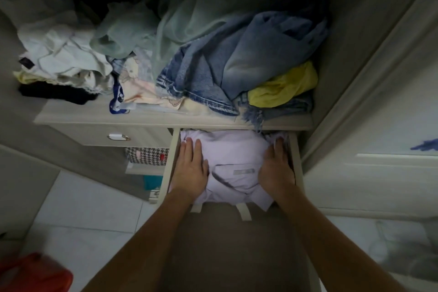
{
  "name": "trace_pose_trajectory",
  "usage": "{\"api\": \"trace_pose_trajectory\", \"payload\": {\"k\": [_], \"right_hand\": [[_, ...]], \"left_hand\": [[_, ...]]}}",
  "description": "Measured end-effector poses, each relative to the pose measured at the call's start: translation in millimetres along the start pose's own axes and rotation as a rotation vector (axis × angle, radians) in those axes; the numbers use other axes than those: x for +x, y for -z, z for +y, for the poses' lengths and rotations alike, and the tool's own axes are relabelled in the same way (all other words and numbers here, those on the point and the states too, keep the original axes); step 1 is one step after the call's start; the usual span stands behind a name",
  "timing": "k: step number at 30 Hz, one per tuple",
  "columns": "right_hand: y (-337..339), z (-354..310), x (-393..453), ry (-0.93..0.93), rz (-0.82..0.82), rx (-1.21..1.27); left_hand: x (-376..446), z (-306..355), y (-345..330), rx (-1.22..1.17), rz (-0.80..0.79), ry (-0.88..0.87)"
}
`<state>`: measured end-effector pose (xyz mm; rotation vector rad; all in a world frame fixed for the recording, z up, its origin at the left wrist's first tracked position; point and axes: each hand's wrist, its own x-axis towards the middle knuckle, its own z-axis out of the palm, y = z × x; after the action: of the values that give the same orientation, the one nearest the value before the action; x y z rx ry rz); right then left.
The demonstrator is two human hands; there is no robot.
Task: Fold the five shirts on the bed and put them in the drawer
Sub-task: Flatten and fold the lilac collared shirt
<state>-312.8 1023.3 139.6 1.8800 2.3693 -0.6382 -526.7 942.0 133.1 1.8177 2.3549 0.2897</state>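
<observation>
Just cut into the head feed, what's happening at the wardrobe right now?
A person is settling a folded lilac shirt into the open drawer. The left hand lies flat on the shirt's left side, and the right hand presses along its right edge by the drawer wall, fingertips tucked down beside the fabric. The shirt's near edge spills slightly over the drawer front. On the shelf above sits a loose heap of clothes, including jeans and a yellow garment.
</observation>
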Motion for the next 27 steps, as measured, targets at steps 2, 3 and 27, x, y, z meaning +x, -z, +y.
{"api": "trace_pose_trajectory", "payload": {"k": [2, 3, 27], "right_hand": [[-7, 1, 11, 0.026, -0.019, -0.131], [-11, 1, 14, 0.057, -0.023, -0.244], [-55, -90, -33, 0.584, 0.174, -0.441]], "left_hand": [[2, 0, -2, 0.024, 0.026, -0.018], [3, 0, -4, 0.037, 0.034, -0.021], [-38, -1, 20, -0.515, 0.115, 0.207]]}}
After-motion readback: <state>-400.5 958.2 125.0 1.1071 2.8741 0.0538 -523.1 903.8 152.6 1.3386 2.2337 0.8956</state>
